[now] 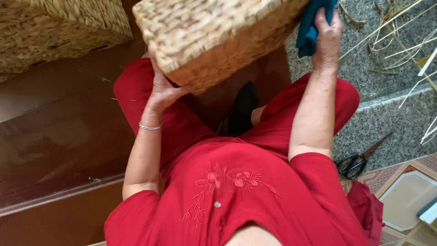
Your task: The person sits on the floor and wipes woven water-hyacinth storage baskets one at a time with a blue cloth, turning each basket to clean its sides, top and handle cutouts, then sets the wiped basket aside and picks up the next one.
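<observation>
A woven straw basket [214, 36] is tilted above my lap, its flat bottom facing me. My left hand [163, 89] grips its lower left corner from underneath. My right hand [327, 38] is at the basket's right side and is closed on a teal cloth [312, 23] pressed against the weave. I wear red clothes and a thin silver bracelet [150, 126] on the left wrist.
A second woven basket [59, 27] stands at the top left on a dark brown floor [59, 136]. Black-handled scissors [359, 159] lie on the grey granite step [387, 114] at the right. Loose dry straw stalks [405, 32] are scattered at the top right.
</observation>
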The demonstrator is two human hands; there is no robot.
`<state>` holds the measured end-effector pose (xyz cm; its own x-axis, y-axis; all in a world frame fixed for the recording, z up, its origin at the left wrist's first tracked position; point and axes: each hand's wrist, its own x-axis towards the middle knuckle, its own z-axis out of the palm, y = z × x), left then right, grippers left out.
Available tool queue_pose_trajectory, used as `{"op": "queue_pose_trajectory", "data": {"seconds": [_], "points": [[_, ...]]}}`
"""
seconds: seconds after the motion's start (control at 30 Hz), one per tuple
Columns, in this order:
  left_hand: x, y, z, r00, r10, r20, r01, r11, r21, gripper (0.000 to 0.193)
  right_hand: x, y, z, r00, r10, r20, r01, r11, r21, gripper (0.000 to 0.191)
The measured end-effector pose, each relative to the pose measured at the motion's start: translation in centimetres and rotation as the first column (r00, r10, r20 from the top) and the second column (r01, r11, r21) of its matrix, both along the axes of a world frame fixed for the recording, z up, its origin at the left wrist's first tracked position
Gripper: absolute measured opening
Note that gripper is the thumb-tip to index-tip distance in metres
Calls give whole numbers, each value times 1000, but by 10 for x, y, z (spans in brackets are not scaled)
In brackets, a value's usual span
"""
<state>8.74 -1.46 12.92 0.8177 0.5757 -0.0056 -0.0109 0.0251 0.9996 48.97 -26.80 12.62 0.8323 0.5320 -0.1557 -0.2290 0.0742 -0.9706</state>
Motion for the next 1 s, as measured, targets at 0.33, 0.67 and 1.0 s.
{"op": "queue_pose_trajectory", "data": {"seconds": [0.33,0.67,1.0], "points": [[-10,-29,-53,946,62,-319,76,912,403,121,-4,-11,-7,821,-180,542,331,923,-195,31],[-1,-61,-46,828,149,-540,-69,984,165,131,-228,94,81,-10,501,865,-29,865,-501,38],[10,-69,-42,908,155,-390,-39,956,291,135,-32,75,36,288,502,815,470,667,-578,31]]}}
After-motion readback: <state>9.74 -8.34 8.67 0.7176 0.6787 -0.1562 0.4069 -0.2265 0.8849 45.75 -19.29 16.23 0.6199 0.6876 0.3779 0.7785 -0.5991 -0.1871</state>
